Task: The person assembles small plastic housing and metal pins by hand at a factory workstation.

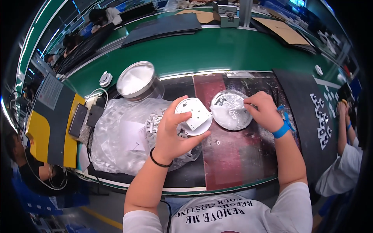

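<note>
My left hand (171, 130) grips a white round part with a squarish, holed plate (195, 115) on its face, tilted up above the work surface. My right hand (266, 111) is at the right rim of a shallow round dish (232, 125), its thumb and fingers pinched together. Whatever is in that pinch is too small to make out. Clear plastic film and some small shiny bits lie in the dish. Under my left hand a clear plastic bag (112, 136) spreads out, full of small white tubular pieces (153, 124).
Behind the bag stands a round clear tub (136, 80) with white contents. A yellow and grey machine (52, 124) is at the left, beside a dark phone-like device (77, 119). White parts (321, 120) line the black mat at right, near a co-worker's arms (342, 124).
</note>
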Action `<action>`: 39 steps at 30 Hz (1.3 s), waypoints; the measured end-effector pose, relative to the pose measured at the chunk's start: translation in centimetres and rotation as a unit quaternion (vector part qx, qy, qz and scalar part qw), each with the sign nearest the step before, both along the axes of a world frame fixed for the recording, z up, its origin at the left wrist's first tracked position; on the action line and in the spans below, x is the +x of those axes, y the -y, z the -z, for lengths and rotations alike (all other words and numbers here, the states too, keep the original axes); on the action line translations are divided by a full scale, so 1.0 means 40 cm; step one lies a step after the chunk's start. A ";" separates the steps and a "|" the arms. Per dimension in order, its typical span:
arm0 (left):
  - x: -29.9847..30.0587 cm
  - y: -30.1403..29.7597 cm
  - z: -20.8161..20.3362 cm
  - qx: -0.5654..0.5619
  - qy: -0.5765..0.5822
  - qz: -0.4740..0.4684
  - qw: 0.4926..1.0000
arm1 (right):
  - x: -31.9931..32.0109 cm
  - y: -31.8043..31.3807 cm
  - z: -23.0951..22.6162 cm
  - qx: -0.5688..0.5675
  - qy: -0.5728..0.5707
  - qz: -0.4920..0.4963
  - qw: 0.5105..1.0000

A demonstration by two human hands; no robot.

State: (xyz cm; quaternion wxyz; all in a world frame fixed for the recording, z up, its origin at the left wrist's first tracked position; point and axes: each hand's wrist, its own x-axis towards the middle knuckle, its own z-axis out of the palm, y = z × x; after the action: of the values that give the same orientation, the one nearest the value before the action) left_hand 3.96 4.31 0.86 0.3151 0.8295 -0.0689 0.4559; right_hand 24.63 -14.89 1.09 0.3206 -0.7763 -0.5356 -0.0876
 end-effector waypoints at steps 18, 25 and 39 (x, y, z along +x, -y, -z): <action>-0.001 0.002 0.002 0.001 -0.024 0.030 0.999 | -0.039 0.002 0.005 -0.140 0.007 -0.041 0.989; -0.002 0.008 -0.010 0.011 -0.024 0.015 1.000 | -0.038 -0.002 0.015 -0.133 0.020 -0.041 0.990; 0.001 0.008 -0.005 0.011 -0.031 0.018 0.999 | -0.031 -0.009 0.032 -0.106 0.048 -0.030 0.993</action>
State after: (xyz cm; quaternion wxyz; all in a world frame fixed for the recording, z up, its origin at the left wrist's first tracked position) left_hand 3.99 4.01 1.04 0.3158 0.8452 -0.0795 0.4237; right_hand 23.37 -14.54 -0.19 0.2134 -0.7843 -0.5796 -0.0578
